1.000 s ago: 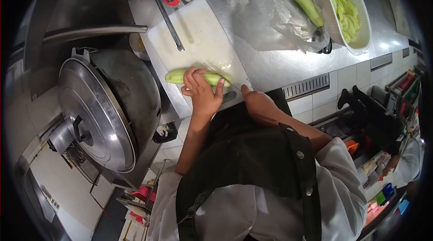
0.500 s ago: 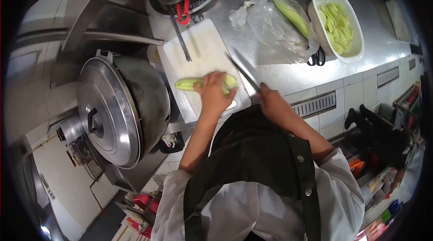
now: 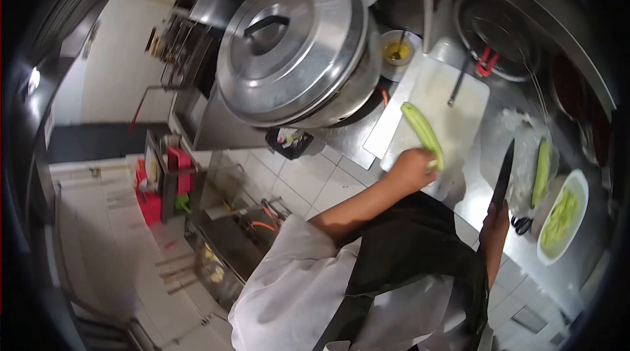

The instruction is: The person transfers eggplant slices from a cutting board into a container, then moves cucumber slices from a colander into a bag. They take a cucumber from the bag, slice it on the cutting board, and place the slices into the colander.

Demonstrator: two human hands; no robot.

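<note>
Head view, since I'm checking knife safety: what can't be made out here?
All in the head view:
- Left hand: its back hides the fingers and the cucumber's near end.
- Right hand: dark; the grip on the knife handle is unclear.
- Small bowl: contents too small.
- Pot: the lid covers the inside.

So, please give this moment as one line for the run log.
left hand: holds cucumber on cutting board | right hand: holds knife, blade apart from cucumber

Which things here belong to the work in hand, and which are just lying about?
In use: left hand, cucumber, cutting board, right hand, knife, dish of slices.
Lying about: lidded pot, small bowl, scissors, red tongs.
</note>
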